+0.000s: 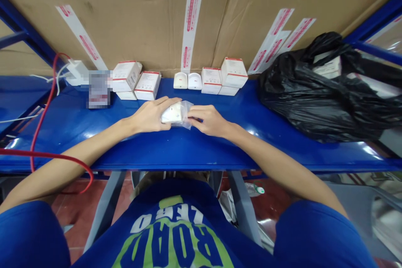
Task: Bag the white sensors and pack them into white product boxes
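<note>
Left hand gripped a white device; right hand pinched the clear bag around it — device at least partly bagged, closure not discernible. Held over the blue table, its long axis ran left to right, bag end toward the right hand. Beyond — two unbagged units between white boxes.

Glare spots the blue shelf, and outer edges seem stretched.

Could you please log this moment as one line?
left hand: holds white device; right hand: pinches clear plastic bag; behind: white boxes; far right: black bag
</note>
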Demonstrator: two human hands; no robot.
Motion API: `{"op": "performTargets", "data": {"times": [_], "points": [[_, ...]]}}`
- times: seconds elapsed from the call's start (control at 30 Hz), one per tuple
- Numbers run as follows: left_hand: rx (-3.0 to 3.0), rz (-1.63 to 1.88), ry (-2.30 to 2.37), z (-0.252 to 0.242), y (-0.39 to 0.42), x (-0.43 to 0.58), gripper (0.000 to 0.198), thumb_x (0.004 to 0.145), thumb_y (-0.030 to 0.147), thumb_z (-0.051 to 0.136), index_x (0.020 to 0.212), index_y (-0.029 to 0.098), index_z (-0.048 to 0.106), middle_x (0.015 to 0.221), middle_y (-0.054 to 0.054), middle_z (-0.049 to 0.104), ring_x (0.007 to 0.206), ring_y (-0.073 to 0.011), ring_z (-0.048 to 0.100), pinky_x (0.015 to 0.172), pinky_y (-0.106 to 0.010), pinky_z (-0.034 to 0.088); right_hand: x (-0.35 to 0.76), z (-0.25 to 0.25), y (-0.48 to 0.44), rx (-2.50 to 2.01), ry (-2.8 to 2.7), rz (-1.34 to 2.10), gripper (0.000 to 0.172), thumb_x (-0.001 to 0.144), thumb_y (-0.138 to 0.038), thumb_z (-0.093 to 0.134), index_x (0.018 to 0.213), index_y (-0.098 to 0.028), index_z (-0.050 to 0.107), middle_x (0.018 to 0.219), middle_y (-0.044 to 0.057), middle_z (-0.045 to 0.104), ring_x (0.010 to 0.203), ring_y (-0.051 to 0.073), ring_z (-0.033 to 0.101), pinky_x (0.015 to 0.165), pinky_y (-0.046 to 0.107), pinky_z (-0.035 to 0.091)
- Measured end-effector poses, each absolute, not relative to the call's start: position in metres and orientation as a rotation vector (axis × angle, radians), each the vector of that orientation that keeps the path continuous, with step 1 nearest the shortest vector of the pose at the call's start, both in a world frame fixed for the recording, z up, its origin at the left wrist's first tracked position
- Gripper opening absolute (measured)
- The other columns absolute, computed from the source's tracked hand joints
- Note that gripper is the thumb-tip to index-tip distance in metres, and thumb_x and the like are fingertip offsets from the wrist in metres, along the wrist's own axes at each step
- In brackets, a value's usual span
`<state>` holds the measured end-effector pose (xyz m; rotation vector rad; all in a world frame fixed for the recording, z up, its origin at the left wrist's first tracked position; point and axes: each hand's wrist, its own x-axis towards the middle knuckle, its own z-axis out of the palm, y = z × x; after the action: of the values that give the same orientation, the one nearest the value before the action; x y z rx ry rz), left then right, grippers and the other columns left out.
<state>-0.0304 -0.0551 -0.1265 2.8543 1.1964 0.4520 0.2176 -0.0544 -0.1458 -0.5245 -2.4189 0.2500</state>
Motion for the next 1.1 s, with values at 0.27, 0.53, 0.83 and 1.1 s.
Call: {"op": "performTargets", "data": {"times": [0.27, 0.53, 0.83, 1.1], "points": [[2.772, 0.214, 1.156, -0.114, -0.051, -0.036, 0.093, 0.073, 0.027, 0.065, 0.161, 0.023, 0.037, 0.151, -0.013, 0.059, 0.124, -0.0332, 0.067, 0.101, -0.042, 0.056, 0.222, -0.140, -0.052, -0.521, -2.401, 0.306, 0.024, 0.096, -0.021, 0.052, 0.076, -0.019, 0.066, 0.068, -0.001, 0.059, 0.058, 0.012, 0.045, 0.059, 0.027, 0.036], [2.729, 0.198, 1.097, -0.117, -0.034, -0.059, 0.096, 0.073, 0.024, 0.063, 0.163, 0.022, 0.031, 0.152, -0.015, 0.057, 0.130, -0.0335, 0.063, 0.105, -0.045, 0.051, 0.248, -0.113, -0.037, -0.830, -2.522, 0.610, 0.018, 0.087, -0.026, 0.061, 0.077, -0.018, 0.074, 0.069, 0.001, 0.068, 0.060, 0.012, 0.054, 0.062, 0.027, 0.038], [2.690, -0.044, 1.073, -0.108, -0.027, -0.075, 0.080, 0.088, 0.062, 0.059, 0.157, 0.024, 0.045, 0.124, -0.011, 0.068, 0.108, -0.0284, 0.069, 0.095, -0.036, 0.053, 0.282, -0.114, -0.006, -1.287, -2.607, 0.648, 0.015, 0.077, -0.012, 0.064, 0.073, -0.019, 0.076, 0.064, 0.002, 0.071, 0.060, 0.017, 0.063, 0.062, 0.030, 0.046], [2.711, -0.015, 1.233, -0.120, -0.030, -0.067, 0.076, 0.096, 0.070, 0.036, 0.153, 0.022, 0.053, 0.116, -0.010, 0.063, 0.101, -0.0258, 0.068, 0.098, -0.035, 0.051, 0.248, -0.138, -0.025, -0.938, -2.640, 0.419, 0.072, 0.083, -0.037, 0.078, 0.150, -0.021, 0.057, 0.154, 0.016, 0.058, 0.141, 0.036, 0.054, 0.115, 0.057, 0.045]]}}
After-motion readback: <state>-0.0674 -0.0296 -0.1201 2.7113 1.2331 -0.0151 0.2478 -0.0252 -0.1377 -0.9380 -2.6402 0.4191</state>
